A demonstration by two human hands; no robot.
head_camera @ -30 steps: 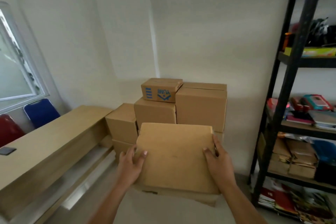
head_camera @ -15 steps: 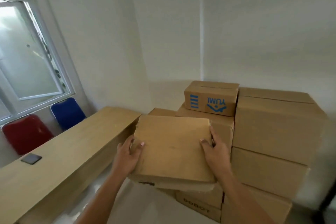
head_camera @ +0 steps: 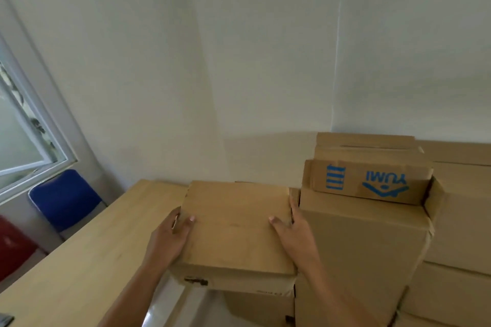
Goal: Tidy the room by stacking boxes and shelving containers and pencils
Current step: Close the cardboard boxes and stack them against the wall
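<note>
Both hands grip one plain box [head_camera: 233,223] by its side edges: left hand [head_camera: 170,239] on the left edge with the thumb over the top face, right hand [head_camera: 292,231] on the right edge, thumb likewise on top. The box is level and appears to sit on, or just above, a lower box [head_camera: 260,305] under the grip; contact cannot be confirmed. Immediately right of the grip stands the stack [head_camera: 372,247], with a blue-printed box [head_camera: 366,180] on top, above and right of the right hand. Left of the grip runs the desk [head_camera: 79,260].

Assessment: stacking is well advanced, several boxes being already piled. The held box is at or near its place; release is outstanding. No containers, pencils or shelf are in view, so that portion cannot be judged.
</note>
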